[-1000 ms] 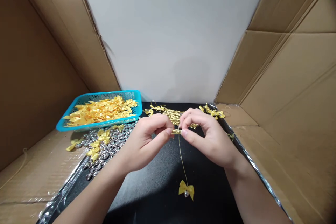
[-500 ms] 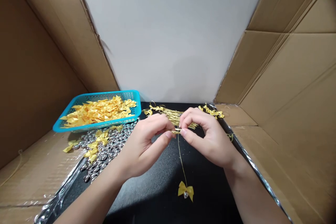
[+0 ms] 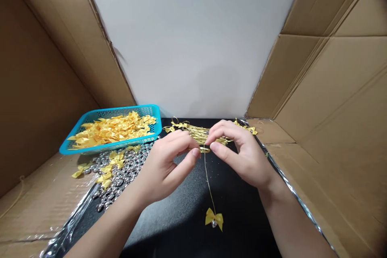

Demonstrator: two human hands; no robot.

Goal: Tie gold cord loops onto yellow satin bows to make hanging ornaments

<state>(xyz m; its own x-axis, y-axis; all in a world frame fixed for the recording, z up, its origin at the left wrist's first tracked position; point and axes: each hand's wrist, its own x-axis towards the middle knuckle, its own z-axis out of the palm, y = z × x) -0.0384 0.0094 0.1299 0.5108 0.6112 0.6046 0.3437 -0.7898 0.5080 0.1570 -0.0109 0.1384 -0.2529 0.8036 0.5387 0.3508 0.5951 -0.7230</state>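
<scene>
My left hand [image 3: 169, 163] pinches a small flat gold coil [image 3: 204, 150] between thumb and fingertips. From the coil a thin gold thread [image 3: 208, 179] runs down to a yellow ribbon bow [image 3: 214, 218] with a silver bead at its centre, lying on the black tabletop. My right hand [image 3: 242, 155] is at the coil's right side, thumb and forefinger drawn close together at the thread above it; the exact contact is too small to see clearly. Behind the hands lies a bundle of gold cords [image 3: 198, 134].
On the left, a blue basket [image 3: 110, 145] holds many yellow bows. Silver beads [image 3: 127, 173] are spread in front of it, with several loose bows [image 3: 105, 175] among them. More bows [image 3: 250, 130] lie at the back right. Cardboard walls [image 3: 332, 88] and a white panel [image 3: 193, 40] enclose the table.
My right thumb and forefinger have shifted slightly off the coil, up and to the right, so more of it shows. My left hand keeps its hold; the bow stays in place.
</scene>
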